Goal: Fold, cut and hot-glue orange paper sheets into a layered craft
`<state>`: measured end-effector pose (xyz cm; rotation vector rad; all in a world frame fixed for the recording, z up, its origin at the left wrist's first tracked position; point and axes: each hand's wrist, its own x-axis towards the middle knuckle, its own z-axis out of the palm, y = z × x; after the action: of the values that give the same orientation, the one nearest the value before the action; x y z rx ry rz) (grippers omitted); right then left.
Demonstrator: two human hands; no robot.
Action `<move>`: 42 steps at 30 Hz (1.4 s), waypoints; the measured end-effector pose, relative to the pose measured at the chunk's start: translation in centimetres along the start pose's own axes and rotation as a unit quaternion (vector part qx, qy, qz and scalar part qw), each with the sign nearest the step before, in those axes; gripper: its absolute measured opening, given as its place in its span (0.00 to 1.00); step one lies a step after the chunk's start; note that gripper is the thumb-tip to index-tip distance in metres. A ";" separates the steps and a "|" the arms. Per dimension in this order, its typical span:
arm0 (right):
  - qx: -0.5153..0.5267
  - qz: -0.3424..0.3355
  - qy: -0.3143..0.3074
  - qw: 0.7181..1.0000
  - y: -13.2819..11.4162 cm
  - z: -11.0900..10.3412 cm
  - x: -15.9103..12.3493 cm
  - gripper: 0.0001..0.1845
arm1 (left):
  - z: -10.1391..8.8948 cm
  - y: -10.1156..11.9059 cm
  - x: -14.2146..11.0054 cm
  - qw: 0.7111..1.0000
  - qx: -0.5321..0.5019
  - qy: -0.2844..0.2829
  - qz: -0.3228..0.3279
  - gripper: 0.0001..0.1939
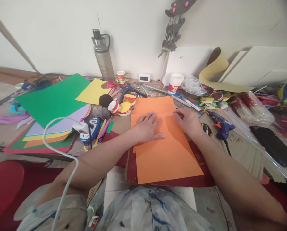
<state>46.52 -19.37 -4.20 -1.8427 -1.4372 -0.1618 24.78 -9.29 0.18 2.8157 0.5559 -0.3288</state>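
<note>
Our left hand [147,128] spread flat, orange paper sheets [167,163] beneath; right hand [188,122] curled at their right edge, grip unclear; we should press evenly so nothing slides

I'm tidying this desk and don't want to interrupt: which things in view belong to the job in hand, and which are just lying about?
In the job:
- rectangular orange paper sheets, left hand flat on them, right hand at their edge

Apparently just lying about:
- large green paper sheet
- tall grey bottle with black lid
- blue-and-black glue gun
</note>
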 end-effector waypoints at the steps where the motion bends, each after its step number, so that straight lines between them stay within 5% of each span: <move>1: -0.002 0.002 0.000 1.000 0.1 -0.1 0.1 0.10 | 0.1 0.0 0.0 1.000 -0.001 0.001 0.001 0.47; 27: 0.048 0.092 0.046 0.994 -0.5 -1.2 2.0 0.09 | 0.5 -0.8 0.9 0.999 0.028 0.045 0.006 0.39; 34: -0.004 0.121 0.053 0.991 -1.1 -6.4 2.7 0.09 | 0.6 -1.3 1.4 0.998 0.034 0.058 0.001 0.36; 39: -0.185 0.132 0.090 0.970 3.4 -11.0 -1.7 0.07 | 0.6 -1.3 1.5 0.998 0.023 0.063 0.005 0.37; 42: -0.263 0.208 0.083 0.938 6.4 -12.0 -5.4 0.15 | 0.6 -1.3 1.4 0.998 0.018 0.064 0.007 0.37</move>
<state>54.36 -31.51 -1.94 -2.4552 -0.9059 -0.5149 25.47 -7.82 -1.03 2.8894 0.5604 -0.1584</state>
